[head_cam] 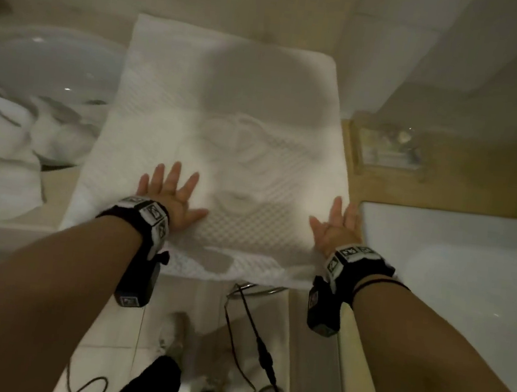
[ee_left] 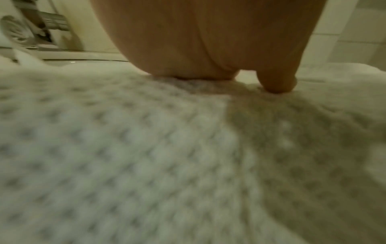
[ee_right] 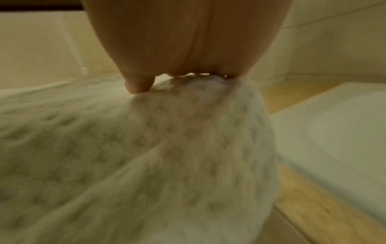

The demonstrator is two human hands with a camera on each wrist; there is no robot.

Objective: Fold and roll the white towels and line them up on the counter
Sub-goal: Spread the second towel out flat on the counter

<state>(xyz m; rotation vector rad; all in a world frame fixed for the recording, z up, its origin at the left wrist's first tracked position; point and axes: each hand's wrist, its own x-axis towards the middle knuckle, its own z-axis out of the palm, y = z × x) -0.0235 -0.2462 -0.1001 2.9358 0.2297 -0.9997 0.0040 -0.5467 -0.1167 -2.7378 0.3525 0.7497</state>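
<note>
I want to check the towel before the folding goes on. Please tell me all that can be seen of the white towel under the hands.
The white towel lies spread flat on the counter, its near edge hanging over the front. Its weave is waffle-like, with a curved raised pattern in the middle. The left hand presses flat on its near left part, the right hand on its near right edge.

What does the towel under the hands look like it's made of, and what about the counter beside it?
The towel looks like thick white woven cotton, matte, with a raised waffle grid and an embossed curved motif. The counter looks like yellowish polished stone or a laminate copy; its smooth surface shows only a dull sheen, so I cannot tell which.
</note>
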